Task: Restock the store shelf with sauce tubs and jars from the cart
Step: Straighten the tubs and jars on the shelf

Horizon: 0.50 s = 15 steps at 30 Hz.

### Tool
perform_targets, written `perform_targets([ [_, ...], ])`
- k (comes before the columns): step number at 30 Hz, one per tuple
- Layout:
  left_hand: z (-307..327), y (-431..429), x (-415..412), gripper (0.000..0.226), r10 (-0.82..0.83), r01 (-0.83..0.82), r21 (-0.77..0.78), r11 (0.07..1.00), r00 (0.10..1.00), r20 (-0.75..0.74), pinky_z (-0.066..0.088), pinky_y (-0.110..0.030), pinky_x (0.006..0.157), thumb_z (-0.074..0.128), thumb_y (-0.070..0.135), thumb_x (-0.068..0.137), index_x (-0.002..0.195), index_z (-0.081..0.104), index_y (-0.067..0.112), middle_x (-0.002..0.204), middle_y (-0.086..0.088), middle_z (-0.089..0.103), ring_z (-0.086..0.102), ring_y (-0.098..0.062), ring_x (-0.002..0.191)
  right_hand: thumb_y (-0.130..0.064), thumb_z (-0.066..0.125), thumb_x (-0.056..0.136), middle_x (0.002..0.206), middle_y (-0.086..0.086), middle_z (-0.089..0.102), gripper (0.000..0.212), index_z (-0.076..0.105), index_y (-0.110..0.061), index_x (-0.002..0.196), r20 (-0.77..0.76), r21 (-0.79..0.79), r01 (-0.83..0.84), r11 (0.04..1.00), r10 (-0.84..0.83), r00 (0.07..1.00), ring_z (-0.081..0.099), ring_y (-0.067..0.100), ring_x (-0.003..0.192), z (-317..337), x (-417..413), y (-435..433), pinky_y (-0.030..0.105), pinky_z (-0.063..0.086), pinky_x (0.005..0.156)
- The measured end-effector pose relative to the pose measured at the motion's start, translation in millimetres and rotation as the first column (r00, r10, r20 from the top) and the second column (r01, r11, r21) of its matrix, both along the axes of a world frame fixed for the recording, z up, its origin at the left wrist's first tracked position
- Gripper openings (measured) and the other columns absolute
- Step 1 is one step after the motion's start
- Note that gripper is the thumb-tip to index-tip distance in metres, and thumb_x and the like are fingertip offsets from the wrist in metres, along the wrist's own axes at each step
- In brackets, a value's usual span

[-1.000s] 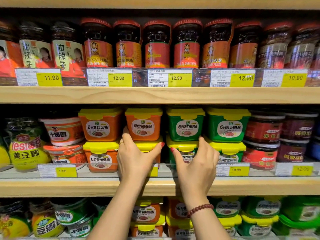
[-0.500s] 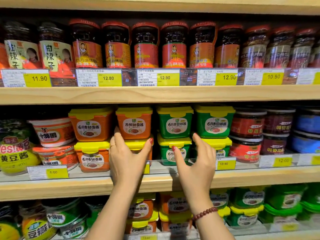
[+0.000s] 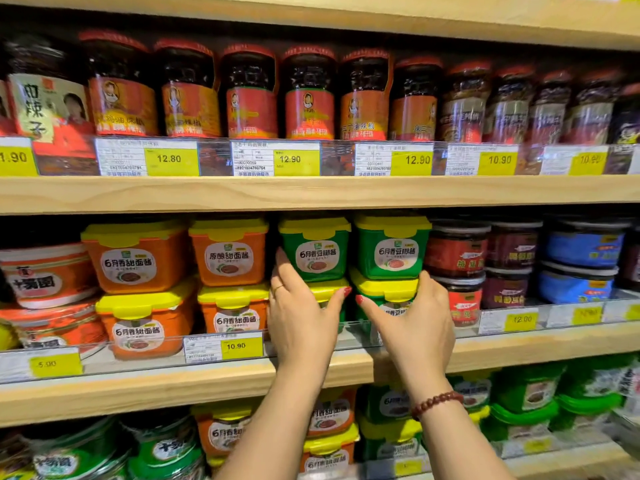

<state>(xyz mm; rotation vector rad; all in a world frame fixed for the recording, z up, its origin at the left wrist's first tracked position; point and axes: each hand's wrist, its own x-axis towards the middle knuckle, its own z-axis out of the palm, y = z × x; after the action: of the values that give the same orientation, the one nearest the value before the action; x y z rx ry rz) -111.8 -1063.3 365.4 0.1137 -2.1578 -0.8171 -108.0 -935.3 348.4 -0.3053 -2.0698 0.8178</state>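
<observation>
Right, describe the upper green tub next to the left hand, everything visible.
The upper green tub is squarish, of glossy green plastic, with a yellow snap-on lid and an oval white label bearing Chinese writing and a picture of sauce. It stands upright on the middle shelf, stacked on a lower green tub, between an orange tub and a neighbouring green tub. The left hand has its fingertips at the tub's lower left edge.

left hand (image 3: 300, 318): off lower orange tub (image 3: 235, 315), now against first lower green tub (image 3: 329, 291) | right hand (image 3: 417, 322): shifted right to second lower green tub (image 3: 384, 289)
</observation>
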Motion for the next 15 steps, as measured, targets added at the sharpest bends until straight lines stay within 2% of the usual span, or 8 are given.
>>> perform_targets([
  [4, -2, -3, -4, 0.089, 0.018, -0.018, 0.014, 1.000, 1.000, 0.013, 0.049, -0.040, 0.077, 0.064, 0.063, 0.071, 0.132, 0.030, 0.007, 0.121, -0.014, 0.054, 0.055, -0.033, 0.109, -0.065, 0.072, 0.065, 0.137, 0.009, 0.050, 0.097, 0.043, -0.008, 0.137, 0.030, 0.029, -0.013, 0.999, 0.012, 0.999, 0.049, 0.027, 0.124, 1, -4, 8, 0.038, 0.047, 0.090],
  [9, -4, -4, -3, 0.081, 0.002, -0.001, 0.044, 0.999, 1.000, -0.027, 0.048, -0.038, 0.073, 0.067, 0.058, 0.071, 0.125, 0.035, 0.007, 0.116, -0.015, 0.058, 0.057, -0.034, 0.104, -0.070, 0.070, 0.063, 0.123, 0.011, 0.057, 0.089, 0.053, -0.005, 0.122, 0.073, 0.060, 0.008, 0.998, -0.012, 0.997, 0.056, 0.030, 0.110, 5, -14, 11, 0.037, 0.048, 0.080],
  [15, -2, -6, -1, 0.085, -0.033, 0.036, 0.057, 0.998, 0.998, -0.056, 0.048, -0.038, 0.073, 0.071, 0.055, 0.070, 0.129, 0.035, 0.006, 0.114, -0.016, 0.058, 0.057, -0.035, 0.103, -0.069, 0.071, 0.064, 0.118, 0.010, 0.058, 0.086, 0.053, -0.006, 0.120, 0.080, 0.068, 0.011, 0.998, -0.017, 0.997, 0.057, 0.029, 0.106, 6, -16, 11, 0.036, 0.048, 0.077],
])
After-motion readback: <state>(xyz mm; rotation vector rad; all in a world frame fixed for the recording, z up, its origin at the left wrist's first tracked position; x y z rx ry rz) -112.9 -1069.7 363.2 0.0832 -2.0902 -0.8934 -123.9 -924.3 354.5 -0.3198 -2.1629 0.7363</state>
